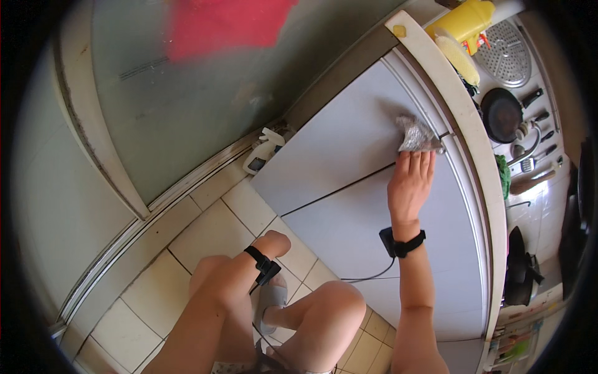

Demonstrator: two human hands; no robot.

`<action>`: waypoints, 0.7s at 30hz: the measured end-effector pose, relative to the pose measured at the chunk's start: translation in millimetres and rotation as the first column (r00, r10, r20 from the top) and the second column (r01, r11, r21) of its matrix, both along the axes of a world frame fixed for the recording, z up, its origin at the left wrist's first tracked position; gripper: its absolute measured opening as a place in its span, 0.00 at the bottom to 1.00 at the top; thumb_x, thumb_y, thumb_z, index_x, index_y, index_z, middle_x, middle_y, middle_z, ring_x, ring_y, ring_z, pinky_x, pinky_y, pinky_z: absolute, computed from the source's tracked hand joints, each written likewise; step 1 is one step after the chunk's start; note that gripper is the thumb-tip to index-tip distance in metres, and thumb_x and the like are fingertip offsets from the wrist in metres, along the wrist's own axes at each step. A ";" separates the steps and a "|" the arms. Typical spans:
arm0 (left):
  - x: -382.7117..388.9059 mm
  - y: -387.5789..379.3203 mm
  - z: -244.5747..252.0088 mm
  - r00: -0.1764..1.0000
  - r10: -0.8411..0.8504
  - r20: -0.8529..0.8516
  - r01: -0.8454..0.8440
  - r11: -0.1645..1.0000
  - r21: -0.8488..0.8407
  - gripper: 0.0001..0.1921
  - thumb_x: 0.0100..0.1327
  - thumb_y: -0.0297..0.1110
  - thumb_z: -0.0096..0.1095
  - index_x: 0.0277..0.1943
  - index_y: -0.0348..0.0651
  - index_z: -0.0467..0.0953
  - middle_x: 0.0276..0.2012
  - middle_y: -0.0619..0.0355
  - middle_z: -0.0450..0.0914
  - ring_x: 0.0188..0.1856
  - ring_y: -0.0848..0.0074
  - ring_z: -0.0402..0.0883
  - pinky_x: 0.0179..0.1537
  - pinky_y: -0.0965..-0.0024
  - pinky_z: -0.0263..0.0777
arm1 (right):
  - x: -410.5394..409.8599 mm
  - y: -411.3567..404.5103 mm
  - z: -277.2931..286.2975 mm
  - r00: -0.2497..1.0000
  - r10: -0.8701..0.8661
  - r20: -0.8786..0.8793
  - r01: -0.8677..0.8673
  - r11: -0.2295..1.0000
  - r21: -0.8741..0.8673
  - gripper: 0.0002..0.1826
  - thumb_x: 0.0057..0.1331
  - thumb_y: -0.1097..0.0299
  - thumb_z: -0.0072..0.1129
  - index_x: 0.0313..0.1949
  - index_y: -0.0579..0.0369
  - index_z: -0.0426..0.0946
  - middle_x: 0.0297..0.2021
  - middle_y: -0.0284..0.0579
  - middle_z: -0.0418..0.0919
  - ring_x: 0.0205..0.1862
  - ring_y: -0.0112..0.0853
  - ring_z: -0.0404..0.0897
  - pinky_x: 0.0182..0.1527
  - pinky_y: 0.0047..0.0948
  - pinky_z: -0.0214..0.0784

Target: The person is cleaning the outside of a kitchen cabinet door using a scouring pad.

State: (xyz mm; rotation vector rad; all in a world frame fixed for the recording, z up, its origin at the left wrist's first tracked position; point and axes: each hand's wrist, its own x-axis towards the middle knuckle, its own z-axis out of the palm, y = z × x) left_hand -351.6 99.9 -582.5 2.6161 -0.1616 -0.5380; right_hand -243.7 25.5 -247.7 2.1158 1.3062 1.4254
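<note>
My right hand (411, 180) presses a crumpled silvery-grey cloth (418, 135) flat against a pale grey cabinet door (336, 135). It is near the top edge, by the gap to the neighbouring door (355, 224). Its fingertips are hidden under the cloth. A black strap with a small device (402, 242) circles that wrist, and a cable hangs from it. My left hand (276, 243) is bent downward near my knees, above the tiled floor. Its fingers are out of sight, so whether it holds anything does not show.
Above the doors runs a pale countertop edge (483, 154); behind it are a faucet (530, 149) and a hanging frying pan (501, 115). A white spray bottle (264, 152) stands on the floor at the cabinet's corner. Left is a frosted sliding door (196, 121) with a floor track (187, 182).
</note>
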 end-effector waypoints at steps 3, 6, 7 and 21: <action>5.3 -8.0 1.6 0.999 -0.026 0.021 0.026 1.000 -0.004 0.10 0.57 0.23 0.55 0.38 0.35 0.84 0.42 0.46 0.84 0.44 0.55 0.84 0.41 0.59 0.78 | 5.4 25.7 3.2 0.999 0.047 0.006 -0.047 0.999 -0.013 0.16 0.66 0.75 0.47 0.52 0.65 0.75 0.55 0.55 0.74 0.63 0.48 0.68 0.71 0.45 0.53; 3.6 -5.0 4.4 1.000 -0.023 0.016 0.023 1.000 0.005 0.11 0.56 0.21 0.56 0.40 0.35 0.84 0.43 0.47 0.84 0.45 0.56 0.84 0.41 0.60 0.78 | 5.9 41.6 -38.5 0.996 0.085 -0.025 -0.089 0.967 -0.237 0.20 0.64 0.74 0.46 0.55 0.61 0.75 0.58 0.52 0.73 0.65 0.44 0.66 0.73 0.42 0.49; -0.9 -3.4 17.4 1.000 -0.023 0.013 0.024 1.000 -0.006 0.11 0.57 0.22 0.55 0.40 0.35 0.84 0.44 0.46 0.84 0.44 0.55 0.84 0.41 0.59 0.78 | 6.4 38.3 -52.2 0.995 0.090 -0.037 -0.097 0.943 -0.319 0.21 0.62 0.73 0.47 0.55 0.58 0.76 0.58 0.50 0.74 0.66 0.41 0.66 0.74 0.41 0.46; -0.4 -3.6 11.6 0.996 0.075 0.054 -0.072 0.996 -0.058 0.11 0.56 0.23 0.52 0.36 0.31 0.83 0.40 0.43 0.84 0.41 0.54 0.84 0.39 0.59 0.78 | 10.1 90.7 5.9 0.982 0.109 0.152 -0.107 0.994 -0.018 0.20 0.69 0.67 0.48 0.58 0.59 0.72 0.59 0.51 0.72 0.66 0.43 0.66 0.72 0.42 0.50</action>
